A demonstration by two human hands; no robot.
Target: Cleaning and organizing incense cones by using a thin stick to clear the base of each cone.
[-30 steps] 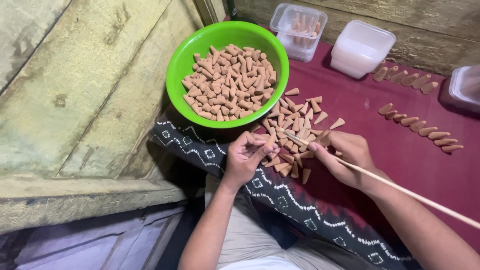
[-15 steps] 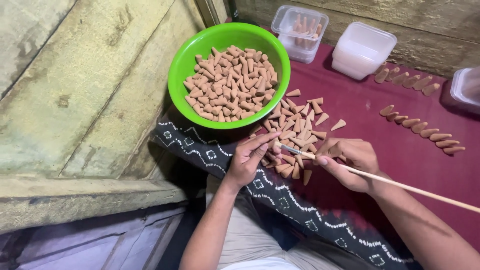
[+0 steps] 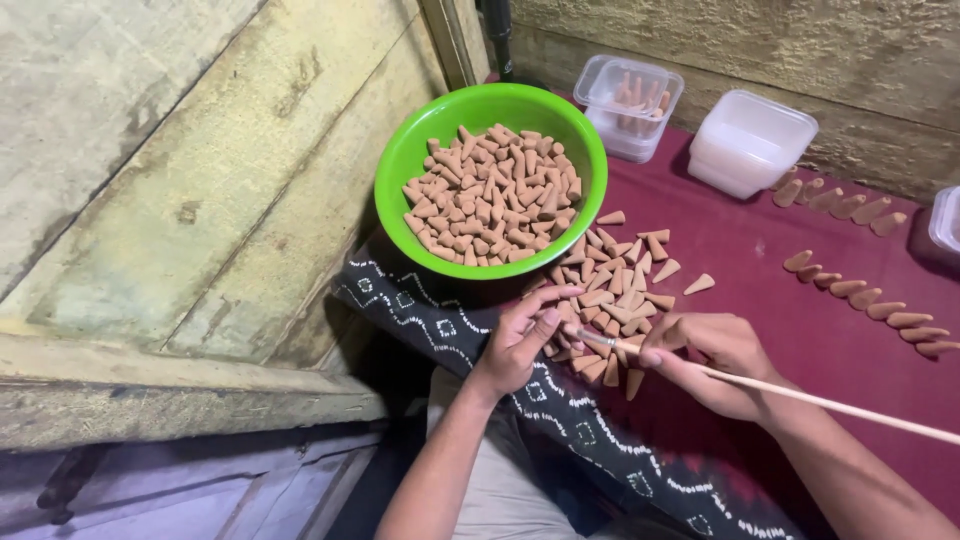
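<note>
My left hand pinches a small brown cone at the near edge of a loose pile of cones on the dark red cloth. My right hand grips a long thin pale stick whose metal tip points at the cone in my left hand. The stick runs off to the lower right. A bright green bowl heaped with the same brown cones stands just beyond the pile.
Two clear plastic tubs stand at the back by the wall, one holding a few cones. Rows of cones lie on the cloth to the right. A black patterned cloth edges the front; a worn wooden board lies left.
My hands have come closer together, with the stick tip now at the cone held by my left hand. The camera view shifted slightly.
</note>
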